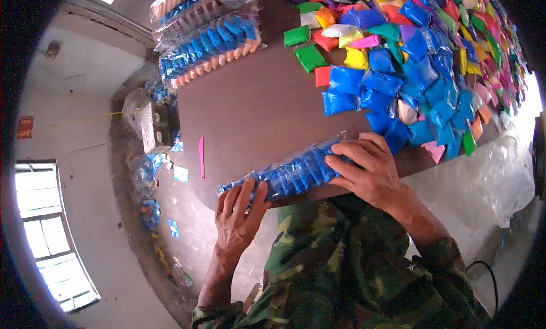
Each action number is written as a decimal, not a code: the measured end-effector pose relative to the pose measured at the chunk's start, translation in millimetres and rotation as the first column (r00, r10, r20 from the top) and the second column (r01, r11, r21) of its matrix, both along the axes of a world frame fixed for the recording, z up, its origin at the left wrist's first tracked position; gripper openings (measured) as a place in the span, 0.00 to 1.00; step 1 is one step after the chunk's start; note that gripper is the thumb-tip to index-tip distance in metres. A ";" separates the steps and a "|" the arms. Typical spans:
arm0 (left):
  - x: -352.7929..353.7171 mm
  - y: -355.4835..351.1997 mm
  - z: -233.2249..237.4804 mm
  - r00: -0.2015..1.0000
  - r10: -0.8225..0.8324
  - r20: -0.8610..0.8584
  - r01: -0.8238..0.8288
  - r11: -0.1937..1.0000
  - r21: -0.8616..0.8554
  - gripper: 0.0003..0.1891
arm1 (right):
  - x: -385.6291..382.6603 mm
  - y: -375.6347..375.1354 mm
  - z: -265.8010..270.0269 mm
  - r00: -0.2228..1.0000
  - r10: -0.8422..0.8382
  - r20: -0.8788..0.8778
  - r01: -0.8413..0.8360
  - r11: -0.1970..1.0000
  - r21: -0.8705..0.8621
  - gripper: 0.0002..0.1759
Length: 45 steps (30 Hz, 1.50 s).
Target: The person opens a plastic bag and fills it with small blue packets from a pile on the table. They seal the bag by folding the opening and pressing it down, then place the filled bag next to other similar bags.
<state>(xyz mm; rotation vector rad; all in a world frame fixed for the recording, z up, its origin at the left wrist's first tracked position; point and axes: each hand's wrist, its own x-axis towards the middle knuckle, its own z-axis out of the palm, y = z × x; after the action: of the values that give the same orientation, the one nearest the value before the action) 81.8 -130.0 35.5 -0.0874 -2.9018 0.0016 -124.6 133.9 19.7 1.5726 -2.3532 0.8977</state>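
Observation:
A long clear plastic bag of blue packets (301, 172) lies along the table's near edge, slightly tilted up to the right. My left hand (236, 215) grips its left end, fingers over the top; the thumb's hold underneath is partly hidden. At the other end, my right hand (368, 172) has its fingers curled over the bag, with the thumb low on the near side. Just beyond the right hand begins a big heap of small coloured packets (418, 73), mostly blue on this side.
Filled clear bags (210, 41) of blue and peach packets are stacked at the table's far left. A pink plastic knife (202, 157) rests on the brown table (250, 107). A large clear plastic bag (495, 178) hangs at right. Blue wrappers (151, 212) litter the floor.

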 end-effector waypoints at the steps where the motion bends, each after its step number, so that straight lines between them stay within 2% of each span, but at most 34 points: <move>1: 1.0 -1.1 -0.1 1.000 -0.006 -0.016 0.006 1.000 0.004 0.26 | 1.7 0.0 -1.4 1.000 -0.012 -0.004 0.012 1.000 -0.012 0.29; 4: 7.3 -3.0 -3.4 0.999 0.002 -0.043 -0.001 1.000 0.022 0.25 | 6.1 -0.2 -4.9 0.998 -0.058 -0.040 0.056 0.998 -0.039 0.30; 7: 25.5 -9.8 -27.3 0.995 0.031 -0.092 -0.026 0.998 0.056 0.26 | 7.9 -0.4 -4.7 0.996 -0.075 -0.039 0.074 0.997 -0.032 0.28; 8: 32.3 -11.3 -35.5 0.996 0.041 -0.083 -0.036 0.998 0.061 0.29 | 8.4 -0.5 -4.7 0.996 -0.075 -0.041 0.074 0.997 -0.034 0.28; 12: 38.5 -11.4 -42.8 0.974 0.121 -0.190 -0.094 0.985 0.144 0.36 | 10.5 -0.9 -8.9 0.996 -0.086 -0.039 0.085 0.996 -0.038 0.27; 16: 39.8 -8.8 -37.0 0.970 0.150 -0.190 -0.120 0.980 0.161 0.35 | 10.3 -2.2 -4.7 0.995 -0.084 -0.051 0.081 0.995 -0.061 0.26; 19: 39.5 -10.8 -29.3 0.973 0.171 -0.153 -0.145 0.976 0.165 0.33 | 3.1 -4.6 6.1 0.984 -0.113 0.139 0.116 0.993 -0.016 0.24; 22: 29.4 -13.1 -2.1 0.977 0.182 -0.114 -0.153 0.962 0.225 0.28 | -10.6 -9.3 28.3 0.981 -0.091 0.174 0.088 0.996 0.025 0.22; 23: 27.5 -14.9 3.6 0.977 0.191 -0.091 -0.157 0.944 0.290 0.27 | -14.2 -11.3 31.1 0.966 -0.101 0.239 0.099 0.995 0.017 0.22; 26: 23.7 -19.3 18.2 0.971 0.236 -0.030 -0.196 0.864 0.464 0.23 | -25.0 -18.7 43.1 0.883 -0.109 0.458 0.104 0.994 0.036 0.23; 29: 20.9 -19.7 36.2 0.937 0.310 0.163 -0.342 0.706 0.621 0.21 | -34.2 -33.7 50.9 0.801 -0.123 0.586 0.139 0.990 0.018 0.23; 32: 24.9 -28.5 33.5 0.895 0.353 0.271 -0.437 0.576 0.691 0.19 | -49.5 -59.6 52.6 0.745 -0.157 0.648 0.131 0.987 0.089 0.26; 34: 24.4 -28.8 41.3 0.842 0.373 0.389 -0.533 0.476 0.699 0.18 | -57.9 -80.9 43.7 0.837 -0.194 0.511 0.170 0.981 0.093 0.28; 39: 38.4 -31.5 21.5 0.821 0.398 0.409 -0.537 0.295 0.791 0.19 | -65.8 -136.2 28.6 0.945 -0.247 0.216 0.218 0.964 0.150 0.26; 40: 42.2 -30.5 16.3 0.814 0.396 0.426 -0.546 0.269 0.793 0.20 | -65.5 -144.3 23.0 0.959 -0.227 0.168 0.214 0.972 0.096 0.26; 43: 48.4 -13.9 8.8 0.791 0.439 0.426 -0.516 0.103 0.850 0.18 | -67.8 -166.4 11.8 0.976 -0.183 0.115 0.179 0.983 0.040 0.25; 44: 50.6 -6.7 5.4 0.804 0.455 0.382 -0.485 0.130 0.865 0.18 | -69.8 -171.5 11.6 0.980 -0.172 0.099 0.168 0.985 0.043 0.25; 45: 52.3 0.0 3.4 0.797 0.447 0.406 -0.483 0.067 0.873 0.17 | -68.8 -175.8 12.9 0.984 -0.159 0.083 0.156 0.987 0.045 0.25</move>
<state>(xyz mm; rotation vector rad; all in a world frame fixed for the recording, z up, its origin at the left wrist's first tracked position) 134.0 -130.0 38.9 1.0881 -2.1890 -1.6704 -193.4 -42.0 32.6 1.3625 -2.5273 0.9071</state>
